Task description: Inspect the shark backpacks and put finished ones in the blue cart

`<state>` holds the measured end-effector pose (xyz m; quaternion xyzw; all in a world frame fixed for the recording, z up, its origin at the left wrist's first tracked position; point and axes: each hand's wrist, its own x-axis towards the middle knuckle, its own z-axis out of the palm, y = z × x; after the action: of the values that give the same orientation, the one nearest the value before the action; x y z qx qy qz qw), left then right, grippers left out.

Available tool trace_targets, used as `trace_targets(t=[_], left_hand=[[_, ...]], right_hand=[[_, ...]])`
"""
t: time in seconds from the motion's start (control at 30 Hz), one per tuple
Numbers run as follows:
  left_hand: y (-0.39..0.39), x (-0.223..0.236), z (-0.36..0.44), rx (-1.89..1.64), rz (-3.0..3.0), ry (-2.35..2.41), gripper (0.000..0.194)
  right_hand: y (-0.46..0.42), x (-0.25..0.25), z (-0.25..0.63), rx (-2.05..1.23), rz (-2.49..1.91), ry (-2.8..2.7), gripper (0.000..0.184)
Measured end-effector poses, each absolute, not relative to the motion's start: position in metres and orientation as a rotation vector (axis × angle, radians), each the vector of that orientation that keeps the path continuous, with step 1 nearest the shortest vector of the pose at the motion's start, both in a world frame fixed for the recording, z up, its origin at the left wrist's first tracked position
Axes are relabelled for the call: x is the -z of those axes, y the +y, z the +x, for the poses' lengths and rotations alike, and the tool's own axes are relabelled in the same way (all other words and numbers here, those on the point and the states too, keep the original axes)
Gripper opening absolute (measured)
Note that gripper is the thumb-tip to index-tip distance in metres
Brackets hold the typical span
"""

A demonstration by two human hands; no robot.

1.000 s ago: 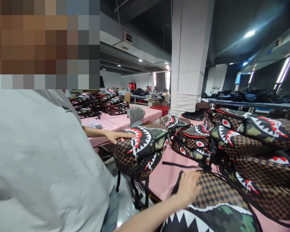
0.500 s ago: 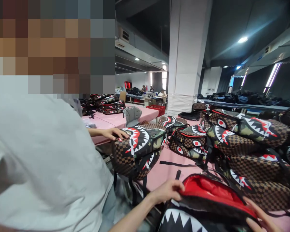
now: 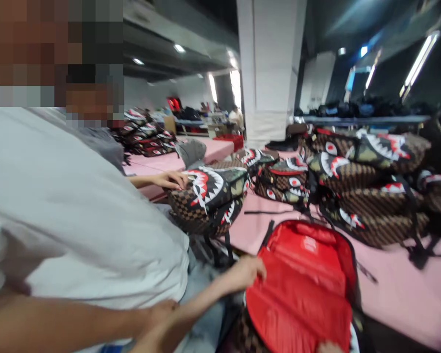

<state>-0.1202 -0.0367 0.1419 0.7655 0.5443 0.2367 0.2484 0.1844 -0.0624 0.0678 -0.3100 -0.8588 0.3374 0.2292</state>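
A backpack (image 3: 305, 289) lies wide open in front of me, its red lining spread out and part of its checkered outside visible below. My left hand (image 3: 247, 272) is closed on the left edge of the opening, slightly blurred. At the bottom of the picture, only a small part of my right hand (image 3: 329, 347) shows against the lower lining; its fingers are blurred and mostly cut off. Beyond my left hand, a stack of shark-mouth backpacks (image 3: 213, 189) sits at the table edge, with a co-worker's hand (image 3: 173, 180) resting on top.
A co-worker in a white shirt (image 3: 77, 206) stands close on my left, one forearm (image 3: 69, 318) reaching toward mine. Piled checkered backpacks (image 3: 375, 191) line the far side of the pink table (image 3: 400, 284). A white pillar (image 3: 272, 63) rises behind.
The backpack has opened from a narrow gap to wide, its flap folded down toward me. My right hand has moved down and left. The co-worker's forearm has come into view.
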Motion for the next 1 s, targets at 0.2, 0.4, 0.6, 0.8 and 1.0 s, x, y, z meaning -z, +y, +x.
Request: trace_targets(t=[0.2, 0.4, 0.6, 0.8, 1.0], left_hand=[[0.029, -0.088, -0.077, -0.288, 2.152, 1.562, 0.036], [0.037, -0.06, -0.055, 0.037, 2.209, 1.676, 0.06], [0.023, -0.061, -0.052, 0.109, 2.278, 1.788, 0.065], [0.018, -0.055, -0.043, 0.054, 2.313, 1.882, 0.065], [0.005, -0.05, -0.043, -0.035, 2.411, 1.921, 0.056]], right_hand=[[-0.117, -0.054, 0.203, -1.128, -0.949, -2.251, 0.033], [-0.113, -0.054, 0.205, -1.005, -0.937, -2.309, 0.03], [-0.115, -0.056, 0.216, -1.094, -0.9, -2.42, 0.027], [-0.085, -0.09, 0.192, -1.173, -0.847, -2.513, 0.027], [-0.077, -0.066, 0.141, -0.699, -0.85, -2.733, 0.053]])
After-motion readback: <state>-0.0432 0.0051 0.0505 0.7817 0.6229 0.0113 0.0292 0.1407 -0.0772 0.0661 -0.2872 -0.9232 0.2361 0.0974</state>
